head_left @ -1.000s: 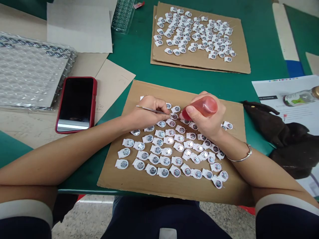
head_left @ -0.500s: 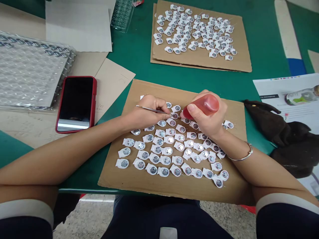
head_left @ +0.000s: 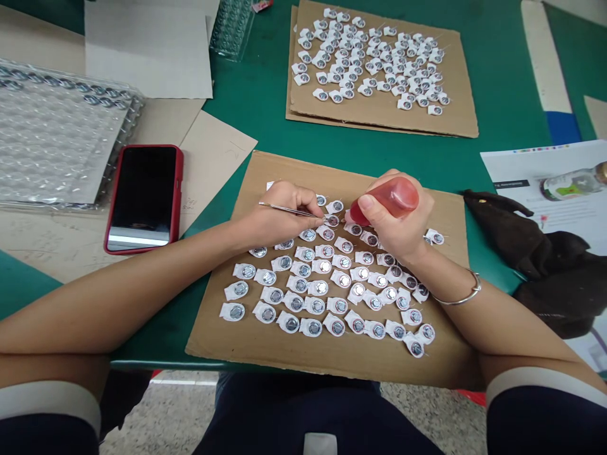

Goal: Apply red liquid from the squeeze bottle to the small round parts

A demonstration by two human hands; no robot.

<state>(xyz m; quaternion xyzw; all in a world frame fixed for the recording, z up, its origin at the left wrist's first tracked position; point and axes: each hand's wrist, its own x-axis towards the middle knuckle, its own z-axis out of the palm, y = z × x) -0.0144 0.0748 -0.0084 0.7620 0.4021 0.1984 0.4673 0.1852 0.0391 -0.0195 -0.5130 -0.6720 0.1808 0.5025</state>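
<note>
My left hand (head_left: pixel 290 212) is closed on thin metal tweezers (head_left: pixel 279 207), whose tips reach a small round metal disc on a white tab (head_left: pixel 331 220). My right hand (head_left: pixel 403 218) is wrapped round a translucent red squeeze bottle (head_left: pixel 391 197), tilted with its nozzle end down and left, close to that disc. Whether the nozzle touches the disc I cannot tell. Rows of similar discs with white tabs (head_left: pixel 311 327) lie on a brown cardboard sheet (head_left: pixel 227 344) under both hands; some are hidden by my hands.
Farther back, another cardboard sheet (head_left: pixel 379 120) bears many such discs. At left are a red-cased phone (head_left: pixel 145 196) and a clear blister tray (head_left: pixel 52 139). On the right, a dark cloth item (head_left: pixel 550 272) and a small glass bottle (head_left: pixel 571 184) lie on printed paper (head_left: pixel 583 221).
My right hand and the red bottle have shifted very slightly to the right. My left hand and the tweezers stay in place.
</note>
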